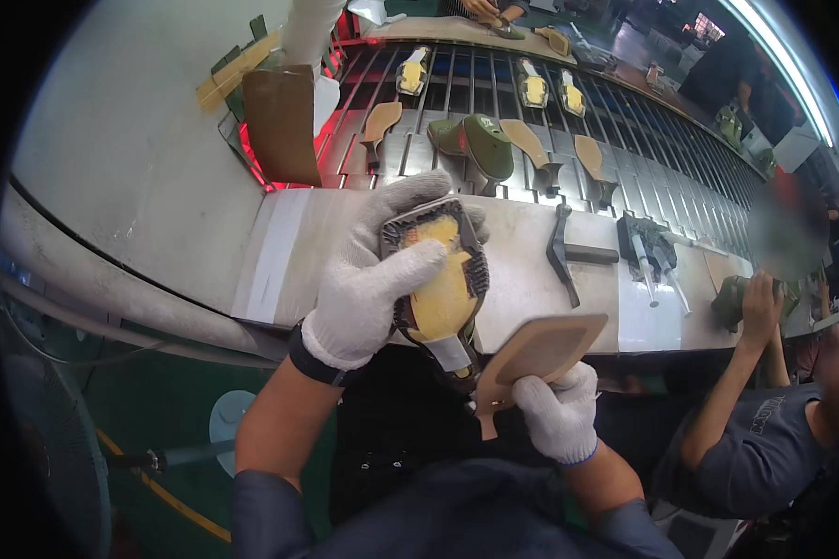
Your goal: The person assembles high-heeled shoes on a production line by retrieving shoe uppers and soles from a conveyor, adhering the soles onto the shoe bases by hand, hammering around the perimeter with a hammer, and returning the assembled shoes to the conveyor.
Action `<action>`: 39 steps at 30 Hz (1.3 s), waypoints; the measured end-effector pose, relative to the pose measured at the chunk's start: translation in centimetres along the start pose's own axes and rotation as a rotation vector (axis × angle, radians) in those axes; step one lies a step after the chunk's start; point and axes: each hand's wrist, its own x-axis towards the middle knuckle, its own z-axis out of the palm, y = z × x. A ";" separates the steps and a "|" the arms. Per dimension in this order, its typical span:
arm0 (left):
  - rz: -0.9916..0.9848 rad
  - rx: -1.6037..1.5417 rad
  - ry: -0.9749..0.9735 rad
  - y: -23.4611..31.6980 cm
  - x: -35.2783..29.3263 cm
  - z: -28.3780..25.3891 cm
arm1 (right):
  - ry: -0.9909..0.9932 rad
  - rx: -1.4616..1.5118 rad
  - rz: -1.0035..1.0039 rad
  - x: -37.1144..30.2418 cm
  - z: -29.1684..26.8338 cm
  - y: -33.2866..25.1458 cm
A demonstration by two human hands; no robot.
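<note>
In a white knit glove, my left hand grips a dark shoe upper stretched on a last. Its underside faces up, yellow in the middle with pleated dark edges, and my thumb presses on the yellow. Lower and to the right, my gloved right hand is closed around the edge of a tan shoe sole. The sole tilts beside the upper, its narrow end pointing down near the upper's lower end. Whether the two touch I cannot tell. On the bench beyond lies a hammer with a dark handle.
Across the bench runs a slatted metal conveyor carrying heeled soles, green shoes and several yellow-bottomed uppers. A brown board stands at left. Syringe-like tools lie right of the hammer. A co-worker's hand holds a green shoe.
</note>
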 end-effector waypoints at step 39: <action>-0.156 0.219 -0.119 4.0 -4.8 2.0 | -0.213 -0.128 0.052 1.1 4.8 -2.9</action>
